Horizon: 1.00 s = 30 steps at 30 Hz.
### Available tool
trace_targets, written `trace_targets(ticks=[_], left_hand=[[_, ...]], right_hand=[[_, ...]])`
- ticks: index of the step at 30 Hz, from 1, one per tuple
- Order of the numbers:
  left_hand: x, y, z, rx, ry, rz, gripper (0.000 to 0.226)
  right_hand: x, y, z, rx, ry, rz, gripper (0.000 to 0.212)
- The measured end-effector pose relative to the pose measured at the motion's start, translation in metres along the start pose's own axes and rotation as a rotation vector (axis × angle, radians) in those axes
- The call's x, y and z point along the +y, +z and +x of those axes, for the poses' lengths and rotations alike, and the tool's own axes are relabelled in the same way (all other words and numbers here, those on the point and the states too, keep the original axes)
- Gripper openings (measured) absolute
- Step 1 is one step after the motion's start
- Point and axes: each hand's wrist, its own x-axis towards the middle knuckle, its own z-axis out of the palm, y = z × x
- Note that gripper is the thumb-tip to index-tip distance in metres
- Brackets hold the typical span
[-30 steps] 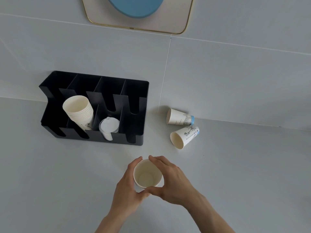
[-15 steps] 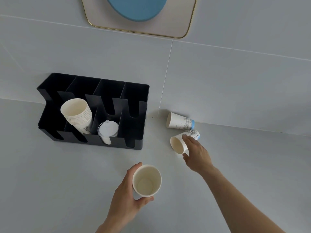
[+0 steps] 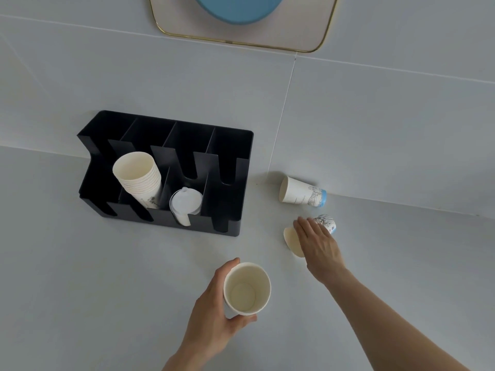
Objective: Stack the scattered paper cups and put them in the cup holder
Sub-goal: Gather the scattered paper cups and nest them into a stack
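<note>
My left hand (image 3: 214,311) grips an upright white paper cup (image 3: 247,288), mouth up, near the front of the counter. My right hand (image 3: 318,245) lies over a paper cup on its side (image 3: 293,241), its printed base (image 3: 326,223) showing beyond my fingers; whether the fingers have closed around it is unclear. A second fallen cup (image 3: 301,193) with a blue base lies by the wall, apart from my hand. The black cup holder (image 3: 230,183) stands at the left and holds a stack of paper cups (image 3: 139,178) in one slot.
Clear plastic lids (image 3: 185,203) sit in the slot beside the stack; the holder's other slots are bare. A tiled wall rises right behind the holder and the cups. A gold-rimmed mirror (image 3: 241,38) hangs above.
My right hand let go of the upright cup, reached right to the nearer fallen cup and now rests on top of it. My left hand kept the upright cup.
</note>
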Motion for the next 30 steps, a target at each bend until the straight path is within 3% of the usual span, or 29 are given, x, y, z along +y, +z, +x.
trace_targets(ticks=[7, 15, 20, 23, 30], left_hand=[[0.0, 0.0, 0.001, 0.002, 0.0, 0.001, 0.106], [0.0, 0.002, 0.003, 0.004, -0.024, 0.004, 0.108], [0.001, 0.002, 0.002, 0.008, -0.026, -0.007, 0.107], [0.002, 0.002, 0.002, 0.004, -0.024, -0.001, 0.104], [0.003, 0.002, 0.002, 0.006, -0.043, -0.024, 0.098]], right_hand=[[-0.014, -0.003, -0.013, 0.043, 0.072, 0.089, 0.105], [-0.035, -0.09, -0.046, 0.348, 0.303, 0.909, 0.093], [-0.05, -0.152, -0.072, 0.399, 0.146, 1.251, 0.088], [-0.064, -0.154, -0.076, 0.328, 0.031, 1.262, 0.086], [-0.09, -0.109, -0.081, 0.12, -0.072, 1.029, 0.095]])
